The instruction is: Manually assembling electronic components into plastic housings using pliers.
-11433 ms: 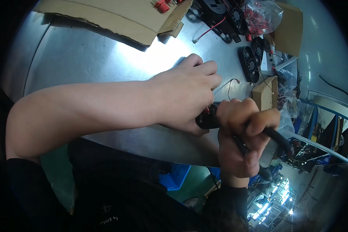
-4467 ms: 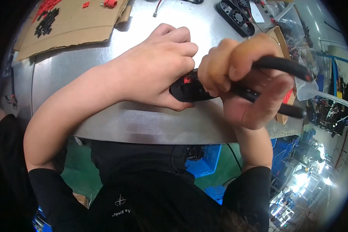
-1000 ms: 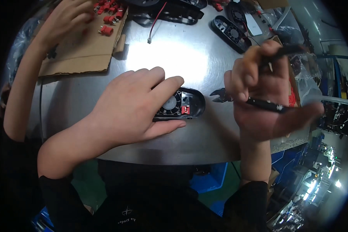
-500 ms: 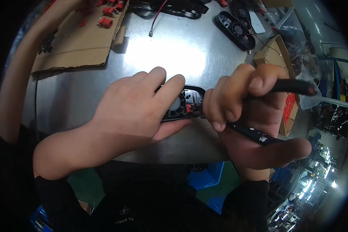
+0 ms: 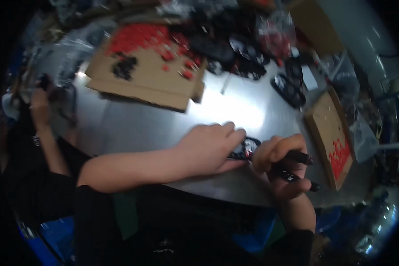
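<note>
My left hand point(image 5: 208, 147) is closed over a small black plastic housing point(image 5: 254, 142) on the metal table, fingers on top and thumb along its near edge. Most of the housing is hidden under that hand; its right end shows a pale inside and a bit of red. My right hand point(image 5: 277, 155) grips a pair of pliers by the black handles point(image 5: 299, 156), which stick out to the right, apart from each other. The jaws point toward the housing's right end, but fingers and blur hide whether they touch it.
A flattened cardboard box point(image 5: 150, 91) holds red and black parts at the far left. At right stands a cardboard tray point(image 5: 319, 122) with small red pieces. More black housings point(image 5: 289, 91) and a white card point(image 5: 309, 78) lie at the back. A co-worker's arm point(image 5: 51, 144) is at left.
The whole view has shifted and blurred, showing more table. The co-worker's arm no longer reaches over the cardboard. The pliers' handles look closer together; both my hands keep their holds.
</note>
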The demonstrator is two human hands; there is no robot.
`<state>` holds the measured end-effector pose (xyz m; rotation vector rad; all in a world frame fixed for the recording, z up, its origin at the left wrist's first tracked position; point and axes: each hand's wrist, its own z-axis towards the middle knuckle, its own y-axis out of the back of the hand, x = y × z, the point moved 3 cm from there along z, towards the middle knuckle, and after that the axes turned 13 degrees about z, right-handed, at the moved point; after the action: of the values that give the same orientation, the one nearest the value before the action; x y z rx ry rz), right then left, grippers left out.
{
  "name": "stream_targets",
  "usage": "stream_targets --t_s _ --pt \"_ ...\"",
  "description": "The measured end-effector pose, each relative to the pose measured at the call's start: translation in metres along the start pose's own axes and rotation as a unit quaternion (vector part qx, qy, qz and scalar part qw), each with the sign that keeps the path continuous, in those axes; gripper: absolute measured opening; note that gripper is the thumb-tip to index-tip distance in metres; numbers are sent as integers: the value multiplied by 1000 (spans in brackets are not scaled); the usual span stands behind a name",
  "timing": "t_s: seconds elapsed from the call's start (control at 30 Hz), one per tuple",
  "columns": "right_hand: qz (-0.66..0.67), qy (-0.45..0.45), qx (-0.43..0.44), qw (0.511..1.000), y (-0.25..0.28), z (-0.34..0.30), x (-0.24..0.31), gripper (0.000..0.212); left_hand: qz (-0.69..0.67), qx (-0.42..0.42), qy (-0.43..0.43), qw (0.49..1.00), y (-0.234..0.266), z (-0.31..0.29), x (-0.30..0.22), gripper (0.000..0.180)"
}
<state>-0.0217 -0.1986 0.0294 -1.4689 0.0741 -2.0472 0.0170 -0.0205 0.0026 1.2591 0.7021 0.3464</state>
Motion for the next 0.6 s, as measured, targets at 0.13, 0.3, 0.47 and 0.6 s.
stream_targets --t_s 0.13,0.3,0.47,0.6 --pt "234 10 -42 971 29 18 12 80 28 -38 -48 998 -3 -2 4 60" --pt "364 -26 -65 929 96 24 -3 77 -15 -70 54 996 32 9 51 70" --pt "346 -162 -113 917 88 37 -30 74 -116 -164 231 952 113 5 164 71" --pt "355 -187 -55 914 83 42 -33 73 229 -307 258 887 185 16 254 69"
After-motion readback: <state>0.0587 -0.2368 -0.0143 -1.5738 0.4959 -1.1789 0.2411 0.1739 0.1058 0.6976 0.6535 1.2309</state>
